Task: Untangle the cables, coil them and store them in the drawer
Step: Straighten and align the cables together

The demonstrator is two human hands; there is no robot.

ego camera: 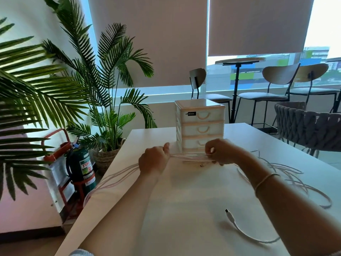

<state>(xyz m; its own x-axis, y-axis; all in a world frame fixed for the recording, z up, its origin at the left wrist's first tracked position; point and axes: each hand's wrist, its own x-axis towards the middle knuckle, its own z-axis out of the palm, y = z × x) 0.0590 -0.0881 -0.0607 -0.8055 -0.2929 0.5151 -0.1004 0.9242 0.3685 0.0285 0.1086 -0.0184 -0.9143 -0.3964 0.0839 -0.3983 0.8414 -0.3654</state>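
Both hands grip a bundle of thin white cables [188, 157], stretched taut between them above the white table [184, 209]: the left hand [154, 160] is curled in a fist around the strands, and the right hand [221, 151] pinches them between bent fingers and thumb. The held span runs just in front of a small white drawer unit [200, 125] with three shut drawers, standing near the table's far edge. From the left hand the strands trail toward the table's left edge; more loose loops [287, 174] lie by the right edge behind the right forearm, which wears a thin bracelet [265, 180]. A separate cable end with a plug [230, 215] lies near the near edge. Palm plants [73, 80] and a fire extinguisher [81, 167] stand left of the table
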